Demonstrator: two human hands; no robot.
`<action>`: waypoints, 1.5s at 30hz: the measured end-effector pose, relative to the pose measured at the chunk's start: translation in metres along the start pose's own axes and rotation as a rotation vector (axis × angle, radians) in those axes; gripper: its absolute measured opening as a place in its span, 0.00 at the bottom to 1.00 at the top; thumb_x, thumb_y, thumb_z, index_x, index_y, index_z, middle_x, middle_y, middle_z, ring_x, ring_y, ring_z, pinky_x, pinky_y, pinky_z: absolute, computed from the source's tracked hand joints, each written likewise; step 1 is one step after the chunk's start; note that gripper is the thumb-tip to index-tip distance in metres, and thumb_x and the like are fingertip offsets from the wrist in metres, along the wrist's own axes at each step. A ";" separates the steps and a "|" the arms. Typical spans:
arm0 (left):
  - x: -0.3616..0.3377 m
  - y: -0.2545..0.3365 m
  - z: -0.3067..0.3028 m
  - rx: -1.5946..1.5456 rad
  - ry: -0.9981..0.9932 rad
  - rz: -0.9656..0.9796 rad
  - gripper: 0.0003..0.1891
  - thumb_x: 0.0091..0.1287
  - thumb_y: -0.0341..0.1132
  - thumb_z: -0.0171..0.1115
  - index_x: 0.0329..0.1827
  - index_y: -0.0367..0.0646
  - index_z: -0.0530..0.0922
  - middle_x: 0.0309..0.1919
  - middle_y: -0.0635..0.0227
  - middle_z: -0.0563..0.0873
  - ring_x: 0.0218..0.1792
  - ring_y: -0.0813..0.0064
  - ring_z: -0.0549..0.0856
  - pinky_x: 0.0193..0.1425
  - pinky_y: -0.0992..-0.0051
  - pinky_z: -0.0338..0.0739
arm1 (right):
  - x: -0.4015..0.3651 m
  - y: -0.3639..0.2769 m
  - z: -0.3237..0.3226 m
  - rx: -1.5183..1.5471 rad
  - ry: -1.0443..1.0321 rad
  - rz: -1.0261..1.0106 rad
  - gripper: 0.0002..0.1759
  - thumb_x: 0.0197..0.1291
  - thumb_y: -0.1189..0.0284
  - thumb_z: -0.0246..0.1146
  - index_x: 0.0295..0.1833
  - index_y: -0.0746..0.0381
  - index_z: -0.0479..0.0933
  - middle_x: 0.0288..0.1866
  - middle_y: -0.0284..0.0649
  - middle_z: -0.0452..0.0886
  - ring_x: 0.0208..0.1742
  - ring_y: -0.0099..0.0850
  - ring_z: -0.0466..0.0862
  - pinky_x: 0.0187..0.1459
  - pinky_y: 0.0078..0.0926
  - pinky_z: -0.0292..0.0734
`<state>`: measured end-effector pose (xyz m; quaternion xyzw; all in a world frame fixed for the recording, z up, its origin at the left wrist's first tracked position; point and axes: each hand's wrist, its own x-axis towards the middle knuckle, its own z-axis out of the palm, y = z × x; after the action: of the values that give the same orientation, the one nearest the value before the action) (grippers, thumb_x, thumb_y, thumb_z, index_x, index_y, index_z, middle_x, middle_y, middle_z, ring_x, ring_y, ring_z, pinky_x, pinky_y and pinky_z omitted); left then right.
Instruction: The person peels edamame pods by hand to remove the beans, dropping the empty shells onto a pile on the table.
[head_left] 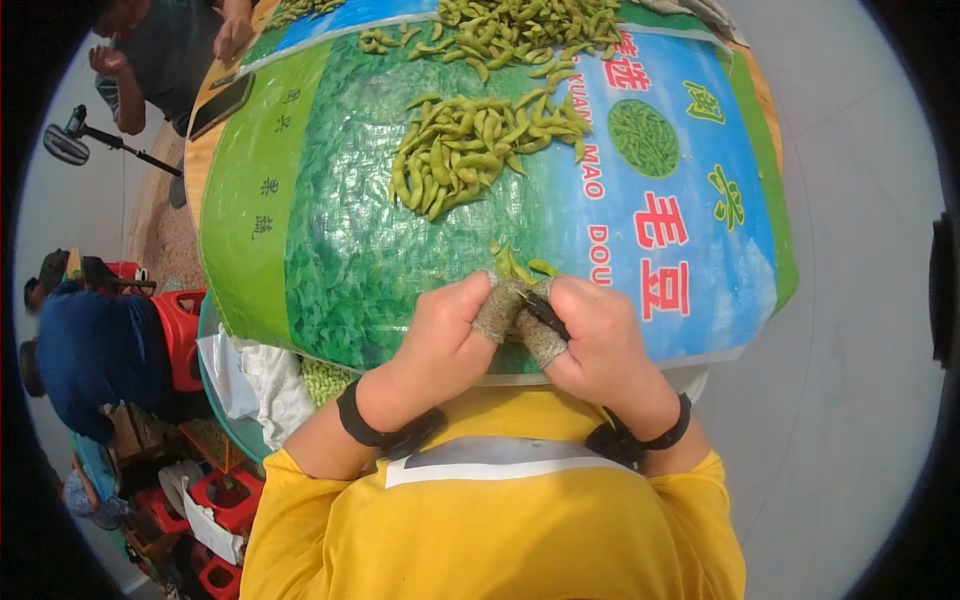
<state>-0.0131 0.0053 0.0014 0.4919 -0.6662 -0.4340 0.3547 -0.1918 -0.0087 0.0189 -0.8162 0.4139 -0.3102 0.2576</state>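
Note:
At the near edge of the table my left hand (445, 325) and my right hand (600, 330) meet, both with fingers closed and wrapped in grey-brown finger covers. Green soybean pods (508, 262) stick out beyond my left fingertips. In my right hand is a small black tool (543, 312), partly hidden by the fingers. Another pod (543, 267) shows just past the right fingertips. A pile of pods (460, 150) lies farther out on the printed green and blue sack (370, 260).
A larger pod pile (530, 25) lies at the far side. A phone (221, 105) rests at the table's left edge, near another person's hand (233, 35). Below left, a basin (215, 375) holds cloth and shelled beans (325, 380). Red stools (180, 330) and a seated person (90, 350) are at left.

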 end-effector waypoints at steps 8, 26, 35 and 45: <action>0.002 0.005 0.001 -0.526 -0.161 -0.167 0.11 0.70 0.39 0.55 0.42 0.40 0.78 0.25 0.76 0.79 0.25 0.86 0.74 0.28 0.81 0.70 | -0.001 0.002 -0.006 1.107 -0.201 0.480 0.07 0.62 0.72 0.61 0.43 0.64 0.75 0.27 0.26 0.73 0.27 0.14 0.69 0.25 0.18 0.65; 0.006 0.005 -0.001 -0.798 -0.176 -0.519 0.10 0.70 0.41 0.54 0.37 0.44 0.77 0.22 0.80 0.75 0.21 0.91 0.69 0.23 0.88 0.59 | -0.007 0.008 -0.007 0.558 0.005 0.372 0.13 0.59 0.66 0.64 0.41 0.66 0.75 0.26 0.33 0.77 0.28 0.26 0.78 0.31 0.25 0.73; -0.027 0.000 -0.045 -0.753 -0.080 -0.572 0.13 0.70 0.41 0.55 0.33 0.41 0.76 0.16 0.76 0.72 0.14 0.88 0.66 0.17 0.85 0.55 | 0.025 0.036 0.014 -0.114 0.198 0.082 0.17 0.53 0.59 0.68 0.41 0.61 0.78 0.33 0.42 0.78 0.30 0.42 0.79 0.32 0.34 0.75; -0.163 -0.098 -0.113 -0.653 0.077 -0.830 0.11 0.68 0.37 0.55 0.32 0.38 0.76 0.16 0.71 0.75 0.10 0.85 0.66 0.14 0.84 0.56 | 0.002 -0.011 0.010 0.191 -0.461 -0.159 0.14 0.51 0.62 0.68 0.42 0.57 0.79 0.36 0.39 0.79 0.34 0.38 0.81 0.33 0.30 0.77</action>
<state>0.1657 0.1227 -0.0552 0.5937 -0.2320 -0.7045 0.3122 -0.1780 -0.0032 0.0200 -0.8673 0.2474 -0.1729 0.3958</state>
